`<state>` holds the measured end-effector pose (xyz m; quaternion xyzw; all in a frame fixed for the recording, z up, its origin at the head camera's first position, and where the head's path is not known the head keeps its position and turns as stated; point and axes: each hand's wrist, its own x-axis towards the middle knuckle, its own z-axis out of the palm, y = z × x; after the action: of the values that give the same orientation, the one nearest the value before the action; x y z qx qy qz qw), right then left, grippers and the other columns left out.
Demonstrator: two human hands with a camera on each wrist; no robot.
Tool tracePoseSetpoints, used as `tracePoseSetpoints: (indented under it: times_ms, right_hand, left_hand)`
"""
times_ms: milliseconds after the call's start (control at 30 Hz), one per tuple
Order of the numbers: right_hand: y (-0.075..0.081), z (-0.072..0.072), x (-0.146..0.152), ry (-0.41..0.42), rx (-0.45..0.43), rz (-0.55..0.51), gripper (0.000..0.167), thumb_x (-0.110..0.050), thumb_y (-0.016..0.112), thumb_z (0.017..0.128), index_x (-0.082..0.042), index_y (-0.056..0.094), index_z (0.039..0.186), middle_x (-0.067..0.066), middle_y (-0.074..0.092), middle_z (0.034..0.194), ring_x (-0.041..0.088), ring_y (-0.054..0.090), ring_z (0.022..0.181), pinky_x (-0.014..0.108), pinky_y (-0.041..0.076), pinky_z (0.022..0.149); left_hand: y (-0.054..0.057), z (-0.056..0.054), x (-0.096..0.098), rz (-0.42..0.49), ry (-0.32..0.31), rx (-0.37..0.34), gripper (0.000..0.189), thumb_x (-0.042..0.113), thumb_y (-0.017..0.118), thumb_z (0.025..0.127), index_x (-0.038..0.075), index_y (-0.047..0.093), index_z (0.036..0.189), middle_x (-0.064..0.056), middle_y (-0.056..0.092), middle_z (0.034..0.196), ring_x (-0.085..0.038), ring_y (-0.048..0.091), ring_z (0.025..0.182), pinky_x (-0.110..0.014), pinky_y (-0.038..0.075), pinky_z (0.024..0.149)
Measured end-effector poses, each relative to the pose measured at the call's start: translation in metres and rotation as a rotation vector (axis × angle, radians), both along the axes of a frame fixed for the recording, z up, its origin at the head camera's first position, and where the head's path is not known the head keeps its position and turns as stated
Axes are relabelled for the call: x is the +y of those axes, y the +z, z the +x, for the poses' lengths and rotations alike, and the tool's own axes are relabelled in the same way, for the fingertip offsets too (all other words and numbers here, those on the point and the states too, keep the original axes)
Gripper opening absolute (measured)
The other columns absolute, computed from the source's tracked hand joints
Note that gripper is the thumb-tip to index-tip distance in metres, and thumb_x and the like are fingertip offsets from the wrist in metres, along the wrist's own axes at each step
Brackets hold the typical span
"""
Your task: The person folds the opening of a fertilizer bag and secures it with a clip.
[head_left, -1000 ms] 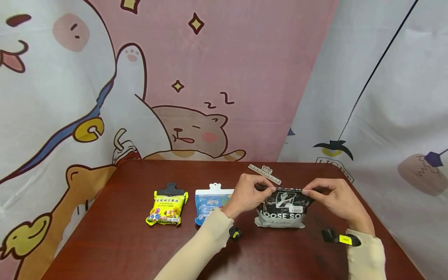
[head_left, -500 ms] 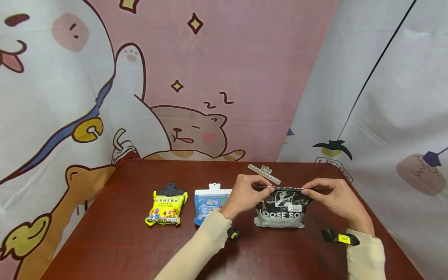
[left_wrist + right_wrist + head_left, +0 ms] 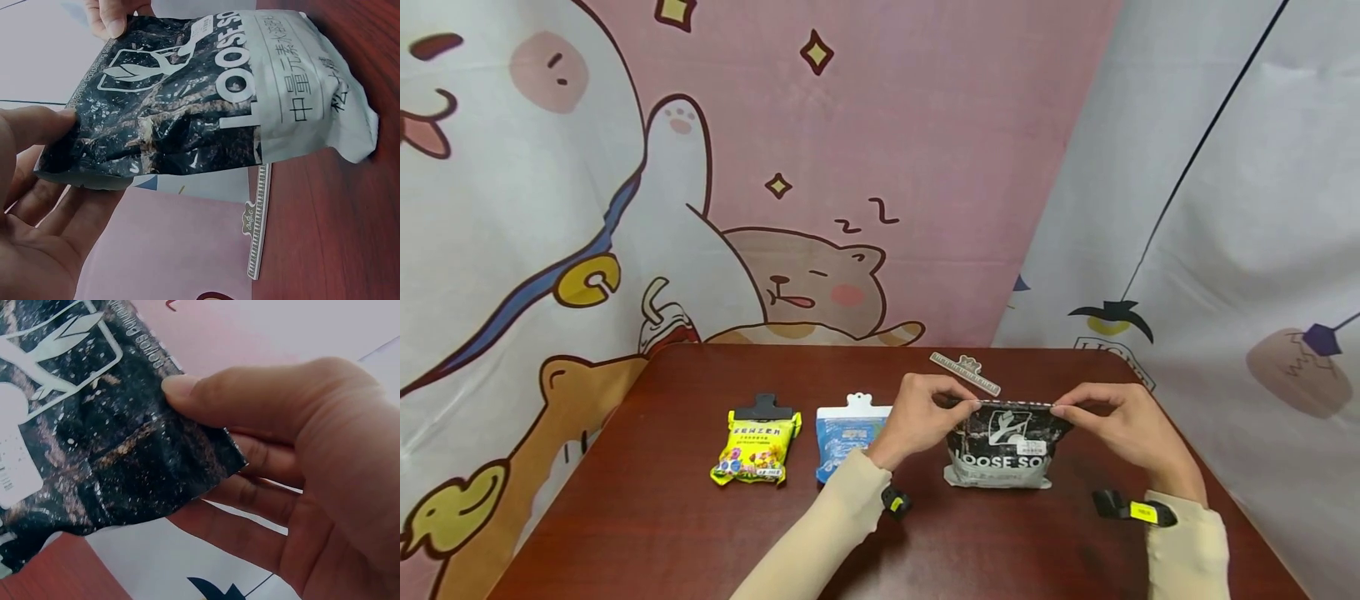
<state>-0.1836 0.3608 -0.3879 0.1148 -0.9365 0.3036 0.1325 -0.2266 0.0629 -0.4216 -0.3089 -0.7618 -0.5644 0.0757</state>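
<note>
A black and white soil bag [image 3: 1000, 446] marked "LOOSE SO…" stands upright on the table's right half, its top edge folded flat. My left hand [image 3: 917, 421] pinches that edge near its left corner, thumb in front and fingers behind, as the left wrist view shows with the bag [image 3: 175, 94] close up. At the right corner my right hand [image 3: 1131, 429] pinches the same edge; in the right wrist view its thumb [image 3: 187, 387] presses the printed front. Behind the bag lies a pale ruler-shaped clip [image 3: 965, 372].
Left of the bag, a blue packet [image 3: 842, 442] with a white clip [image 3: 859, 406] is partly hidden by the left arm. Farther left lies a yellow packet [image 3: 756, 448] with a black clip [image 3: 764, 408]. A printed cloth [image 3: 925, 167] hangs behind the brown table [image 3: 662, 533].
My left hand has slid slightly left along the bag's top edge, and my right hand has shifted slightly right. The bag stays in place.
</note>
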Motion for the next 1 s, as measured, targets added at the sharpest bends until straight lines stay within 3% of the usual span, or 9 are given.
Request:
tracePoseSetpoints:
  times_ms: [233, 700, 1000]
  right_hand:
    - [0.001, 0.002, 0.0, -0.009, -0.018, -0.018, 0.004, -0.036, 0.082, 0.088, -0.035, 0.079, 0.09, -0.009, 0.077, 0.09, 0.002, 0.064, 0.083, 0.02, 0.05, 0.07]
    - [0.001, 0.001, 0.003, -0.03, -0.038, -0.009, 0.008, -0.039, 0.081, 0.088, -0.034, 0.078, 0.094, -0.006, 0.077, 0.094, 0.001, 0.063, 0.083, 0.022, 0.051, 0.067]
    - [0.001, 0.003, 0.003, -0.036, -0.007, -0.003, 0.005, -0.038, 0.081, 0.088, -0.034, 0.079, 0.09, -0.008, 0.076, 0.088, 0.003, 0.062, 0.08, 0.022, 0.05, 0.067]
  left_hand:
    - [-0.001, -0.001, 0.0, 0.005, 0.006, -0.025, 0.004, 0.019, 0.08, 0.09, 0.016, 0.084, 0.091, -0.002, 0.079, 0.084, -0.017, 0.075, 0.068, -0.019, 0.057, 0.059]
    - [-0.005, -0.002, -0.01, 0.015, 0.01, -0.055, 0.006, 0.023, 0.078, 0.092, 0.02, 0.082, 0.097, 0.003, 0.079, 0.088, -0.004, 0.074, 0.074, -0.021, 0.06, 0.066]
    - [-0.005, -0.002, -0.01, 0.038, 0.001, -0.022, 0.005, 0.02, 0.079, 0.092, 0.017, 0.083, 0.093, 0.0, 0.08, 0.085, -0.014, 0.076, 0.071, -0.022, 0.059, 0.06]
